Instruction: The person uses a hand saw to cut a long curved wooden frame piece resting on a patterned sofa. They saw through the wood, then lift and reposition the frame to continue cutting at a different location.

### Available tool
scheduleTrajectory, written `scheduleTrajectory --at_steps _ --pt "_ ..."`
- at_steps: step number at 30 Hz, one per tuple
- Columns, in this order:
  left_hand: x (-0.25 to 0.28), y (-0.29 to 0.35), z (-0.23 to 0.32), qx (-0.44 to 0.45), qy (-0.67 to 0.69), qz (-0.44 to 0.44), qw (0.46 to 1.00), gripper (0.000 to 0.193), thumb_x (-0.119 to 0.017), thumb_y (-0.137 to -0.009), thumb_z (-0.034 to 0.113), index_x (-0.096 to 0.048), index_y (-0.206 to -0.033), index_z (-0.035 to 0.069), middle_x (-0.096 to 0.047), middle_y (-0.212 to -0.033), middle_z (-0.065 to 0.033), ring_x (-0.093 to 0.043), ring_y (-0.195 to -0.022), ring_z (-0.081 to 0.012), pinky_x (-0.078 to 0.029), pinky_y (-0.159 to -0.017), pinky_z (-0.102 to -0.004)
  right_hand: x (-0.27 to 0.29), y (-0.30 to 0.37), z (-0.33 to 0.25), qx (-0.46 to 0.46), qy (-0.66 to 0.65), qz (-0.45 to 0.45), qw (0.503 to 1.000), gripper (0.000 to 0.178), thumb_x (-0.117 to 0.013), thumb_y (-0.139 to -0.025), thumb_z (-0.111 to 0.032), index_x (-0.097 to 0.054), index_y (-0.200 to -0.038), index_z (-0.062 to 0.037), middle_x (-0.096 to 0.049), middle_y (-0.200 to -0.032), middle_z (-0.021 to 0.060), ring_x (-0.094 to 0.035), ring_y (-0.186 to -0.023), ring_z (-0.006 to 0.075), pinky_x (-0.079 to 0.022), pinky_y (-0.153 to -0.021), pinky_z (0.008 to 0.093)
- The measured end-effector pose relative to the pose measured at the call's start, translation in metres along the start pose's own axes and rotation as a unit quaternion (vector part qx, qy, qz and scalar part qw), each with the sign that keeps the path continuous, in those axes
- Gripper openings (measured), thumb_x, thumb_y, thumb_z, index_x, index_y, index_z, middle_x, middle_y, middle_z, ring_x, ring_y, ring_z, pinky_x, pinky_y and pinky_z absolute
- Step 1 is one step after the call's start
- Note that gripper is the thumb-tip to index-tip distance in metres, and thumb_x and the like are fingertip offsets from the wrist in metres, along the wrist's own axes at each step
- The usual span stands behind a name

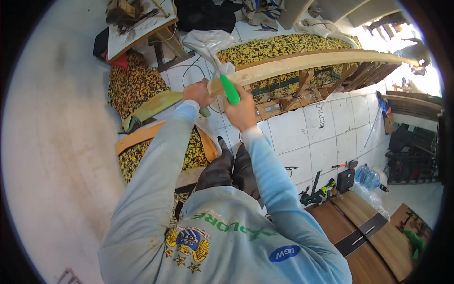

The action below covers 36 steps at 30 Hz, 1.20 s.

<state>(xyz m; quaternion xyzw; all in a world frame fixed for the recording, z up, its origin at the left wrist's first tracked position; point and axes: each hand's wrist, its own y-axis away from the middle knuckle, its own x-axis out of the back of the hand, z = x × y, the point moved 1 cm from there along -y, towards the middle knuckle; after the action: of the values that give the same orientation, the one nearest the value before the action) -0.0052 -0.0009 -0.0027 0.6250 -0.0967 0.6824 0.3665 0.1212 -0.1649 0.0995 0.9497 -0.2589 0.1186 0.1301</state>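
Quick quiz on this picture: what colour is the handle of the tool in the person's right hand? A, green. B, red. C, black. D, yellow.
A: the right hand grips a tool with a bright green handle, held against the end of the long wooden plank that the left hand steadies.

Both arms reached forward and up from the lower edge, sleeved in pale blue, elbows bent slightly and forearms converging. The left hand (197, 93) was closed in a grip, knuckles upward, wrist straight. The right hand (241, 111) sat just beside it, fingers curled tight in a grip, its back facing the camera.
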Motion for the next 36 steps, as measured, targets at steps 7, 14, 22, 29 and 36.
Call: scheduleTrajectory --at_steps 7,14,22,29,36 --pt "-0.014 0.001 -0.025 0.010 0.017 0.022 1.000 0.057 -0.081 -0.078 0.044 -0.065 -0.119 0.009 -0.080 -0.100 -0.0194 -0.078 -0.093 -0.0399 -0.062 -0.085 -0.0523 0.076 0.232 0.005 0.024 0.034 -0.008 0.999 0.067 -0.064 -0.084 0.008 -0.063 -0.149 -0.0052 -0.075 -0.136 0.0167 -0.074 -0.126 0.0294 -0.054 -0.106 0.0347" --pt "0.002 0.003 0.004 -0.001 -0.002 -0.004 1.000 0.061 -0.082 -0.078 0.045 -0.064 -0.123 0.009 -0.080 -0.107 -0.0178 -0.078 -0.100 -0.0386 -0.061 -0.088 -0.0522 -0.008 0.022 0.031 0.074 -0.024 0.072 0.994 0.050 -0.074 -0.087 -0.008 -0.065 -0.136 -0.0001 -0.075 -0.109 0.0251 -0.074 -0.102 0.0448 -0.057 -0.088 0.0449" --pt "-0.014 0.011 -0.017 0.019 0.010 0.010 1.000 0.060 -0.083 -0.077 0.042 -0.064 -0.123 0.009 -0.080 -0.108 -0.0181 -0.078 -0.101 -0.0373 -0.061 -0.087 -0.0524 0.071 0.210 0.018 0.058 0.004 0.020 0.998 0.060 -0.064 -0.088 0.006 -0.063 -0.147 0.0009 -0.073 -0.135 0.0215 -0.070 -0.130 0.0331 -0.052 -0.109 0.0406" --pt "-0.002 -0.001 -0.002 -0.001 0.003 -0.002 1.000 0.059 -0.081 -0.077 0.041 -0.063 -0.123 0.009 -0.080 -0.104 -0.0177 -0.078 -0.097 -0.0390 -0.061 -0.085 -0.0522 -0.005 -0.004 0.010 -0.004 -0.024 0.013 1.000 0.054 -0.069 -0.086 0.000 -0.064 -0.140 0.0011 -0.074 -0.123 0.0254 -0.074 -0.112 0.0400 -0.056 -0.097 0.0414" --pt "0.001 0.000 -0.026 0.003 0.011 0.003 1.000 0.060 -0.081 -0.076 0.039 -0.064 -0.125 0.009 -0.079 -0.108 -0.0196 -0.077 -0.100 -0.0387 -0.061 -0.087 -0.0523 0.078 0.231 0.062 0.067 0.067 -0.010 0.995 0.066 -0.070 -0.079 0.003 -0.064 -0.145 -0.0033 -0.072 -0.140 0.0202 -0.075 -0.121 0.0318 -0.057 -0.103 0.0377"
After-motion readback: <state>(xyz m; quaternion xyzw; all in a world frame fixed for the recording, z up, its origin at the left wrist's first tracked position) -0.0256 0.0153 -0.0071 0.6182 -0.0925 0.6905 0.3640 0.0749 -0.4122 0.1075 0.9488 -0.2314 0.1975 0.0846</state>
